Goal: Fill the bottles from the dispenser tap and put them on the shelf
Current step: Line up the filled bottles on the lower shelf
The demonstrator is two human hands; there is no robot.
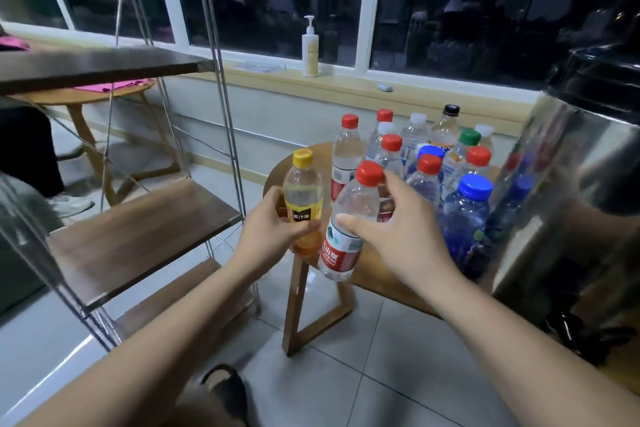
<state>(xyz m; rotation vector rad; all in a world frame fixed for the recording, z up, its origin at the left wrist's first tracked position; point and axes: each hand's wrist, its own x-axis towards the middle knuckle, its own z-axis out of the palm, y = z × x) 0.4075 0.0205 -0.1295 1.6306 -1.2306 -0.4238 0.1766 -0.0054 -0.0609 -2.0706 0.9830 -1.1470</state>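
We hold two bottles at the centre of the frame: our left hand (273, 229) grips the yellow-capped juice bottle (302, 198), and our right hand (398, 229) wraps round the tilted red-capped water bottle (346, 236), both at the round wooden table's (277, 173) near edge. More capped bottles (429, 166) crowd the table behind. The shelf boards (138, 236) at left show no bottles and the steel dispenser (571, 184) stands at right, so we judge the work barely begun

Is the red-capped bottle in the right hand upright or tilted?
Tilted: the bottle in the right hand leans with its red cap to the right of its base.
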